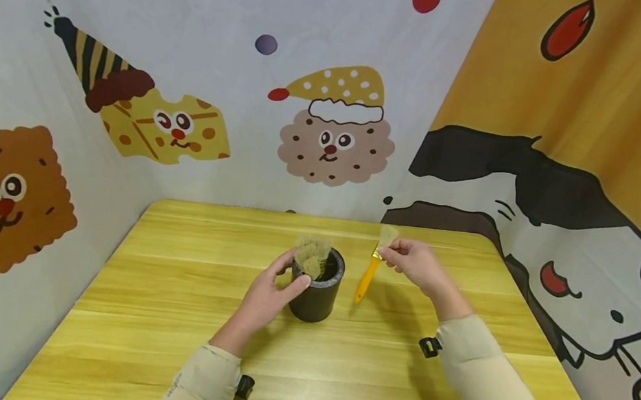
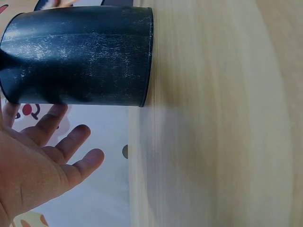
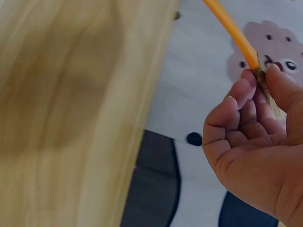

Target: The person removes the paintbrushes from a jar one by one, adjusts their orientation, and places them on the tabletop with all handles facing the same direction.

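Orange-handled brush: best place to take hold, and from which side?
Probably mid-handle, pinched across its width, coming from the near side. The handle is slim and slants down free; the right grip already pinches the brush near its bristles, and the black cup stands to the left.

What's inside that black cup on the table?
What look like several brushes stand in the black cup, pale bristles up. Its bottom and whatever lies deep inside are hidden by its wall and the bristles.

Beige sleeves (image 1: 497, 381), black wrist fittings (image 1: 430, 347)
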`<action>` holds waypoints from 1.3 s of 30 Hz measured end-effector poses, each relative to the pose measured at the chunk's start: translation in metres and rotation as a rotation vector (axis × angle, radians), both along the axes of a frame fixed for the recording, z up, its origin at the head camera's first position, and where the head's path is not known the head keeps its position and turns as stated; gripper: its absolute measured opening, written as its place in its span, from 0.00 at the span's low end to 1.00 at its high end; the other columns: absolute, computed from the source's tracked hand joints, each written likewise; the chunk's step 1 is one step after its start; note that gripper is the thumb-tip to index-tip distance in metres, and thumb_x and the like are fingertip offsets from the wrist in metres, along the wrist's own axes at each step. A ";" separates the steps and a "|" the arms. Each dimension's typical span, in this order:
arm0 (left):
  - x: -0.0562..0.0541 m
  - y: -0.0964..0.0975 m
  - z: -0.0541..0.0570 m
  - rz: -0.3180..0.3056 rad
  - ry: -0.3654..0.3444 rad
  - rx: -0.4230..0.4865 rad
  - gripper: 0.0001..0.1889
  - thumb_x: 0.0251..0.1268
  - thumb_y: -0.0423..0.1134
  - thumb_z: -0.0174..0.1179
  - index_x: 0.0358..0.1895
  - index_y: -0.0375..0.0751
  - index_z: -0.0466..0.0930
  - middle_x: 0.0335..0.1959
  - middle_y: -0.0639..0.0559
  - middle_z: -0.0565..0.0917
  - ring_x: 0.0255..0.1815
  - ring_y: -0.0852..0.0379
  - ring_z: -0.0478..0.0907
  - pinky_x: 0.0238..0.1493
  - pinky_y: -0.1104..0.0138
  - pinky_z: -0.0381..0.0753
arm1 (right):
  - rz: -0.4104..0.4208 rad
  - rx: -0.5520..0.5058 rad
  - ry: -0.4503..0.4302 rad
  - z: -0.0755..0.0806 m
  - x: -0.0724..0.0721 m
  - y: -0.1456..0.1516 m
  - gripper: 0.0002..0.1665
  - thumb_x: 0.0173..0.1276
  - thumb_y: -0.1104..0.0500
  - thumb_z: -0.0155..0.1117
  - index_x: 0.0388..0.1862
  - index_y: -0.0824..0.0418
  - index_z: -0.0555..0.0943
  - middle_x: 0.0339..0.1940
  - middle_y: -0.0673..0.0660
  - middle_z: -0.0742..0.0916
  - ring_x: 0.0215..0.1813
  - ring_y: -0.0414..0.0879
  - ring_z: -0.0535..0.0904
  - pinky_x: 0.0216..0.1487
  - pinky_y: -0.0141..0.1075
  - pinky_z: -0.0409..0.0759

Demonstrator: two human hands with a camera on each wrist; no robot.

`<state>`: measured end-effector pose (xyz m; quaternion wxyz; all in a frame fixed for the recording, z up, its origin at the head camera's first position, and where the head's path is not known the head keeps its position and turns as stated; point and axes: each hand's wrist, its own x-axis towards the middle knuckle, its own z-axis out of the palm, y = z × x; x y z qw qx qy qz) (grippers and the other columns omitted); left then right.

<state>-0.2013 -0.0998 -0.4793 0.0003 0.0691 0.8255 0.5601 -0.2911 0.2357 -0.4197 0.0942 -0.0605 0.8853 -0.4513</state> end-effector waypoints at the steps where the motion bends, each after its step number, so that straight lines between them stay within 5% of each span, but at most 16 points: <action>1: 0.000 0.000 0.000 0.000 0.001 -0.001 0.41 0.73 0.67 0.63 0.85 0.68 0.59 0.82 0.47 0.70 0.83 0.40 0.67 0.76 0.33 0.68 | 0.013 0.009 -0.009 -0.004 -0.002 0.000 0.21 0.80 0.42 0.66 0.48 0.60 0.84 0.42 0.58 0.86 0.44 0.52 0.79 0.48 0.40 0.80; 11: 0.002 0.001 0.002 0.001 -0.004 0.009 0.41 0.73 0.66 0.64 0.85 0.68 0.59 0.83 0.48 0.69 0.83 0.41 0.66 0.76 0.33 0.69 | 0.105 0.077 -0.074 -0.032 -0.012 -0.010 0.20 0.82 0.45 0.64 0.51 0.61 0.86 0.52 0.67 0.88 0.54 0.60 0.85 0.61 0.56 0.84; 18: 0.002 0.001 0.002 0.000 -0.002 0.012 0.40 0.74 0.66 0.64 0.85 0.68 0.60 0.82 0.49 0.71 0.83 0.42 0.67 0.77 0.34 0.68 | 0.105 0.123 -0.068 -0.043 -0.016 -0.025 0.17 0.81 0.47 0.66 0.45 0.61 0.89 0.41 0.58 0.89 0.41 0.49 0.81 0.48 0.47 0.83; 23: 0.002 0.000 0.001 0.002 -0.001 0.008 0.40 0.74 0.66 0.64 0.85 0.68 0.60 0.82 0.50 0.70 0.83 0.42 0.67 0.77 0.34 0.68 | 0.110 0.162 -0.068 -0.052 -0.019 -0.034 0.17 0.80 0.49 0.67 0.39 0.62 0.89 0.35 0.60 0.88 0.32 0.45 0.74 0.34 0.36 0.74; 32: 0.001 0.001 0.000 0.003 0.001 0.005 0.41 0.74 0.66 0.63 0.85 0.68 0.59 0.82 0.49 0.70 0.82 0.41 0.67 0.77 0.34 0.68 | 0.086 0.221 -0.078 -0.061 -0.018 -0.046 0.18 0.78 0.53 0.68 0.30 0.64 0.86 0.23 0.51 0.83 0.30 0.44 0.74 0.34 0.35 0.72; 39: 0.002 0.001 0.000 0.002 -0.008 0.014 0.41 0.74 0.66 0.63 0.85 0.70 0.59 0.83 0.49 0.69 0.83 0.41 0.66 0.77 0.34 0.68 | 0.024 0.244 -0.101 -0.070 -0.021 -0.049 0.18 0.77 0.52 0.70 0.30 0.63 0.88 0.25 0.53 0.87 0.29 0.43 0.78 0.33 0.34 0.75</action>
